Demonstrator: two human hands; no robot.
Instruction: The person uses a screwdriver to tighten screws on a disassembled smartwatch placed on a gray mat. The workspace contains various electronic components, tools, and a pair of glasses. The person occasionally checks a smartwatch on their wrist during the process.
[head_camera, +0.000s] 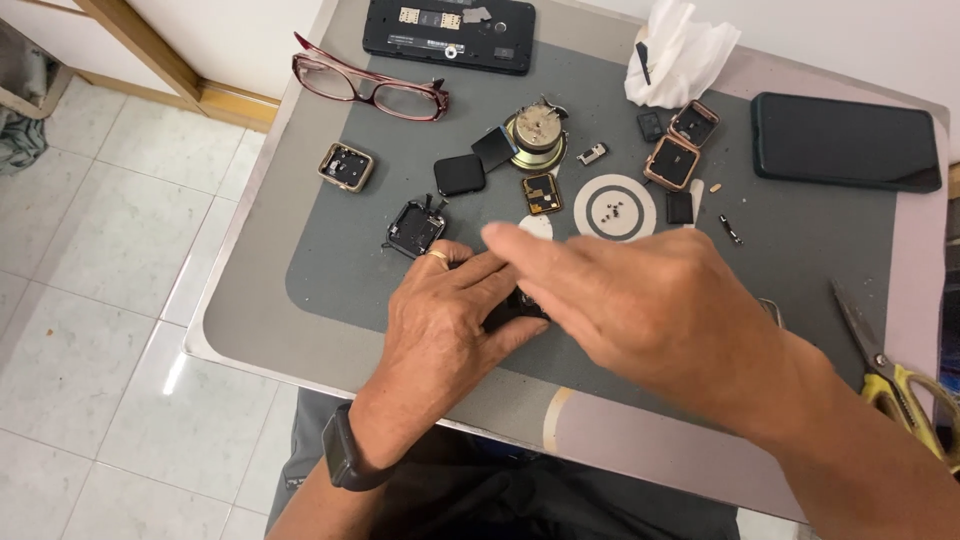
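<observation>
left hand (440, 320) pinches a small black part (520, 304) on the grey mat (320, 270); right hand (640, 300) lies over it, grip hidden. white ring dish (615, 207) beyond holds tiny screws (612, 211).

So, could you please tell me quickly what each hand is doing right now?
Left hand: closed on a small dark part, pinned on the grey mat.
Right hand: fingers extended over that part; grip cannot be told.

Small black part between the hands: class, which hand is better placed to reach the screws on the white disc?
Probably the right hand: its fingers already extend toward the white disc with the screws, while the left hand is pinning the small black part on the grey mat.
</observation>
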